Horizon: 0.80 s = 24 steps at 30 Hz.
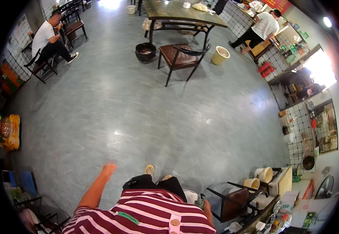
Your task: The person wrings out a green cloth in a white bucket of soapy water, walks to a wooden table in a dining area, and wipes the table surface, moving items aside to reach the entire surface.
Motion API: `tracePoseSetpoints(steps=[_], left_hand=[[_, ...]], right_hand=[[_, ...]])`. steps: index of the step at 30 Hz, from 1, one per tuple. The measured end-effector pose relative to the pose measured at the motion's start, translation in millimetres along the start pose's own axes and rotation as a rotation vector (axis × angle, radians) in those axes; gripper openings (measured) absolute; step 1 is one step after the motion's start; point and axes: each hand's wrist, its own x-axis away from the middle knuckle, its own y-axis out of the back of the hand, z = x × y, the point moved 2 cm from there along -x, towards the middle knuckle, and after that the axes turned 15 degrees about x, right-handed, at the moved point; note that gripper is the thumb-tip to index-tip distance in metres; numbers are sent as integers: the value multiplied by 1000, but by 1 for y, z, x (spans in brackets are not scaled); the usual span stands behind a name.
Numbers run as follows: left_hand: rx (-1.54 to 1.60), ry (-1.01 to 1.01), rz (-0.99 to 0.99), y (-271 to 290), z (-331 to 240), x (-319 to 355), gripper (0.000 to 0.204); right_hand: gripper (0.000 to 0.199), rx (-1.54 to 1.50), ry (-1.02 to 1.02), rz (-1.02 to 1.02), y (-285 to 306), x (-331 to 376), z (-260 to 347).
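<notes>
My left hand (pixel 109 168) hangs out in front of me over the grey floor (pixel 150 113); motion smears its fingers, and nothing shows in it. Low at my right side, my right hand (pixel 206 206) is closed on a crumpled grey-green cloth (pixel 200 200). A white, cloth-like bundle (pixel 191 196) shows beside that cloth, next to my dark trousers; whether the hand holds it too, I cannot tell. Close to my right hand stands a dark-framed chair (pixel 233 202) with a brown seat.
Ahead are a long table (pixel 185 17), a brown chair (pixel 181 58), a black bin (pixel 145 52) and a yellowish bucket (pixel 220 55). One person (pixel 48 37) sits at the left; another (pixel 265 27) bends at the right counter. Pale buckets (pixel 263 174) stand at my right.
</notes>
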Motion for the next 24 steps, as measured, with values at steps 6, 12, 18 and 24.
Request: tracePoseSetpoints(steps=[6,12,18,24], left_hand=[[147,113,-77,32,27,25,19],[275,304,-343,14,-28,25,24],[427,335,-417,1,-95,-12,24],[629,371,-406,-29,-111,0,28]], right_hand=[[29,-100,-46,186,-43,-64,104],[29,42,125,88,-108,-138,227],[27,50,141,178,-191,-156,368],[31,362,83,258,-302,-144,506]])
